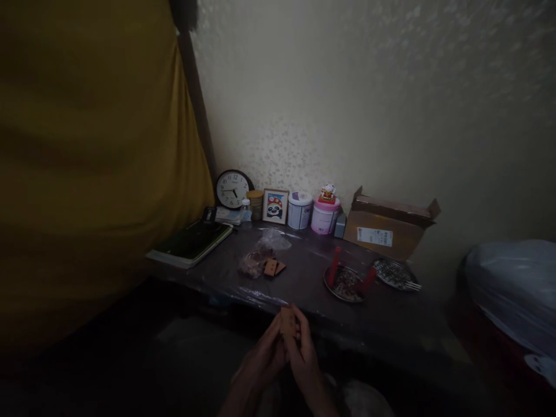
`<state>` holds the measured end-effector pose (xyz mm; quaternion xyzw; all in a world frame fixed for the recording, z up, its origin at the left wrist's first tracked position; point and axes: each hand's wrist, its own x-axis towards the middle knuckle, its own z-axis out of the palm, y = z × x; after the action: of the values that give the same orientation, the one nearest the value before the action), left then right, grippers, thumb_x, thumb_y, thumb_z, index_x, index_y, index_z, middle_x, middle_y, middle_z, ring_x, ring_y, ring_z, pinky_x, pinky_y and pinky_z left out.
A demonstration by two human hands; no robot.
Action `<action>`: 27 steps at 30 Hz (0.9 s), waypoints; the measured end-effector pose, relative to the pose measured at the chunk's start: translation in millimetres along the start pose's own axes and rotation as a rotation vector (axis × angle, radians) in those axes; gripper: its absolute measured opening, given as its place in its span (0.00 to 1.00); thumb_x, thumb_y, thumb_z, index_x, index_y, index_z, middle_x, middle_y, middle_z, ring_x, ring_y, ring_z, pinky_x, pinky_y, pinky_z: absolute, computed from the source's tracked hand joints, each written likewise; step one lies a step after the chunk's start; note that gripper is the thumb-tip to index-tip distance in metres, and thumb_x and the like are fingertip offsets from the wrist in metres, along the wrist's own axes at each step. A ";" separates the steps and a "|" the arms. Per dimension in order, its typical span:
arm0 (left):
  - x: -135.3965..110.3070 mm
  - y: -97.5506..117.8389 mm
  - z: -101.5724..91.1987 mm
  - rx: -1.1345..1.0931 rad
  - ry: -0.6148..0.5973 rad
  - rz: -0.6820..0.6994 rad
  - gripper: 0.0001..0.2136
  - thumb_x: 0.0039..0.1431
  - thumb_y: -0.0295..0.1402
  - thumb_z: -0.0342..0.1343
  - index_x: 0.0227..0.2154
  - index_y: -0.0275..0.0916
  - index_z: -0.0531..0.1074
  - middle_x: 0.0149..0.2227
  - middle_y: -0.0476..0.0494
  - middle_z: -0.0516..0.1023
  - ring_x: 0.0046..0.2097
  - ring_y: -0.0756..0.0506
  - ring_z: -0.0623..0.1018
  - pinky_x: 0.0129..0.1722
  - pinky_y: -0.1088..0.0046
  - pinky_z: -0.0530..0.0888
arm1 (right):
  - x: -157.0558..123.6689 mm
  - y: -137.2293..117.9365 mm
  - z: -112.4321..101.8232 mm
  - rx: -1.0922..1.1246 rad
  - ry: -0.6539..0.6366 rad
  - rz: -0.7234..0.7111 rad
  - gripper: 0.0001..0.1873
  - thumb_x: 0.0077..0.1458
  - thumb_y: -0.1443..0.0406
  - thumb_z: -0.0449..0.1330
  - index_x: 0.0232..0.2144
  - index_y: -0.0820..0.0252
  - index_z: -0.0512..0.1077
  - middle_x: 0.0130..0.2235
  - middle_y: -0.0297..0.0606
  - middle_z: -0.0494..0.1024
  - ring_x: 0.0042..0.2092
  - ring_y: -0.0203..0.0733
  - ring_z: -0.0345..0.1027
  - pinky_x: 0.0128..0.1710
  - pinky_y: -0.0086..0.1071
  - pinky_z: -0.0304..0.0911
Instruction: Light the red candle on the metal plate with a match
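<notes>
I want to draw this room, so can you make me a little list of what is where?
light: dim
left hand: on a tan piece
right hand: holds the same piece
table middle: clear bag, loose pieces beside it
table right: plates, red sticks
by the wall: clock, panda picture, tubs, box
table left: book
far left: yellow cloth

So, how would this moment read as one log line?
left hand + right hand: both holding brown piece | table: plastic bag beyond
</notes>
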<state>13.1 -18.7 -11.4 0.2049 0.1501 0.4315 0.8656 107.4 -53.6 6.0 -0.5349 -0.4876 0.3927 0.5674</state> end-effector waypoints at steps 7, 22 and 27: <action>-6.1 8.0 -1.0 -0.072 -0.009 -0.061 0.15 0.59 0.36 0.49 0.47 0.40 0.68 0.41 0.44 0.77 0.40 0.49 0.76 0.42 0.72 0.69 | 11.6 -10.4 -26.6 0.116 -0.177 0.031 0.25 0.49 0.60 0.60 0.51 0.54 0.65 0.53 0.39 0.70 0.54 0.45 0.63 0.53 0.38 0.58; -8.9 10.4 -4.0 0.093 -0.125 -0.214 0.17 0.59 0.39 0.47 0.50 0.41 0.65 0.37 0.42 0.77 0.29 0.51 0.77 0.28 0.77 0.68 | 19.7 -13.1 -39.7 0.004 0.000 0.072 0.14 0.50 0.55 0.59 0.28 0.60 0.74 0.30 0.35 0.76 0.36 0.42 0.68 0.37 0.31 0.61; -9.3 10.7 -3.4 0.093 -0.123 -0.231 0.17 0.60 0.39 0.45 0.50 0.40 0.64 0.37 0.41 0.78 0.30 0.51 0.77 0.29 0.77 0.68 | 21.1 -12.8 -41.2 0.044 0.017 0.071 0.14 0.49 0.54 0.60 0.29 0.61 0.74 0.30 0.35 0.75 0.35 0.42 0.68 0.37 0.31 0.62</action>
<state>-1.1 -19.7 -8.4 0.2522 0.1393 0.3081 0.9067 151.1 -43.9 23.5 -0.5426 -0.4546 0.4189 0.5688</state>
